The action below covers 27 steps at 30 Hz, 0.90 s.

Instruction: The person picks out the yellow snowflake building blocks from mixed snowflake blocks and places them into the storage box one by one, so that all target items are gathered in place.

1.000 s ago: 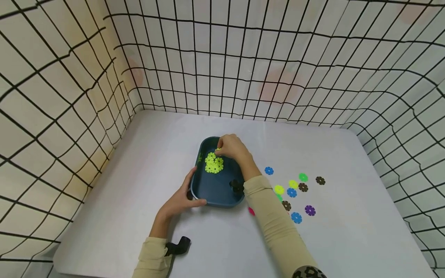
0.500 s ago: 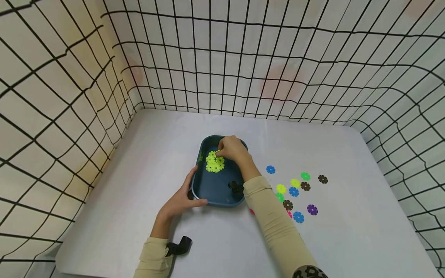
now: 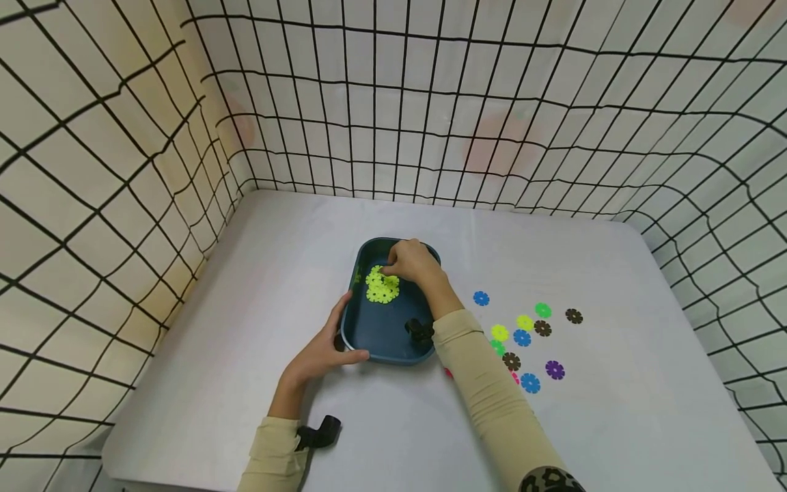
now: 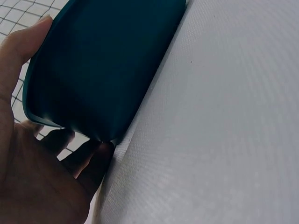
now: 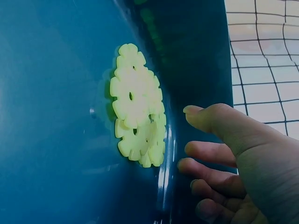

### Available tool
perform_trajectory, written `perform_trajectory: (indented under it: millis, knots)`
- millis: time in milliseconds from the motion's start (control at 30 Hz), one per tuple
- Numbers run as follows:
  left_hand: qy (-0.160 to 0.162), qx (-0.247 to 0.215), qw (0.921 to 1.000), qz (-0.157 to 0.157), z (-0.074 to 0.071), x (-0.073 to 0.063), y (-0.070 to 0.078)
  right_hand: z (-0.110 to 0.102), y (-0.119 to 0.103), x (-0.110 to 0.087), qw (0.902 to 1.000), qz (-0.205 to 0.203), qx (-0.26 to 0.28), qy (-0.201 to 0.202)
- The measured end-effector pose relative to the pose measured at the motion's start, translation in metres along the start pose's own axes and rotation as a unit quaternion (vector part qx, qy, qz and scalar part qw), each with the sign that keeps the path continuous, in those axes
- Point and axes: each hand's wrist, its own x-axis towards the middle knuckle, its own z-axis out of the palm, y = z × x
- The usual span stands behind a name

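Observation:
A dark blue-green plastic tray (image 3: 384, 333) lies on the white table. My left hand (image 3: 315, 355) grips its near-left corner, thumb at the near side and fingers along the left wall; the left wrist view shows the fingertips against the outside of the tray. Inside lies a heap of yellow flower-shaped discs (image 3: 382, 292), overlapping one another. Over the tray's far part is my right hand (image 3: 413, 263), beside the heap. In the right wrist view its thumb and fingers stand apart, loosely bent, with nothing between them.
Right of the tray, loose flower discs lie scattered: blue (image 3: 530, 383), purple (image 3: 555, 370), brown (image 3: 574, 316), green (image 3: 543, 310), yellow (image 3: 500, 333) and pink ones, some partly behind the right sleeve (image 3: 498, 389). Black wire mesh (image 3: 393, 123) encloses the table's back and sides.
A yellow disc that was between my right fingertips has been let go onto the heap. The right hand stays over the tray; the left keeps its grip. The head view has shifted slightly.

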Motion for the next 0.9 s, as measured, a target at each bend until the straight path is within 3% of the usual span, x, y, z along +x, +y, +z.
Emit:
perform_trajectory:
  millis: [400, 900]
  knots:
    - [-0.008, 0.002, 1.0, -0.002, 0.008, 0.002, 0.004, -0.003, 0.005, -0.011, 0.9997, 0.022, 0.01, 0.008]
    - [0.004, 0.023, 0.9997, 0.0, 0.002, -0.001, 0.002, -0.04, -0.006, -0.04, 0.9982, 0.015, 0.026, 0.051]
